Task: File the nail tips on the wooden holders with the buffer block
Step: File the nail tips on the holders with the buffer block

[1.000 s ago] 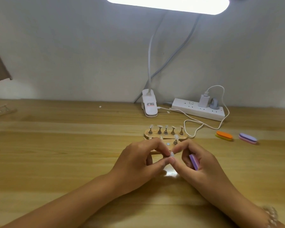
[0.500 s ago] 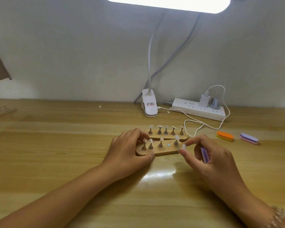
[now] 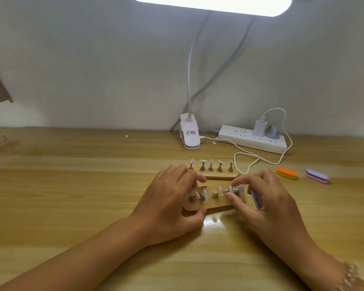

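Two wooden holders carry clear nail tips on small metal stands. The near holder (image 3: 216, 203) is tilted up off the table; my left hand (image 3: 168, 204) grips its left end, thumb under the front edge and fingers over the back. My right hand (image 3: 267, 204) pinches a nail tip (image 3: 231, 189) near the holder's right end between thumb and forefinger, while its other fingers hold a purple buffer block (image 3: 256, 198) against the palm. The far holder (image 3: 216, 174) lies flat just behind, with several tips standing on it.
An orange-and-yellow buffer (image 3: 286, 172) and a purple-and-pink buffer (image 3: 316, 176) lie at the right. Behind are a white lamp clip (image 3: 190, 134), a power strip (image 3: 252, 139) and a looping white cable (image 3: 261, 159). Another wooden holder (image 3: 0, 141) sits at the far left edge.
My hands parted from a shared pinch. The left hand took the near holder's left end and tilted it up; the right hand moved to a tip near its right end.
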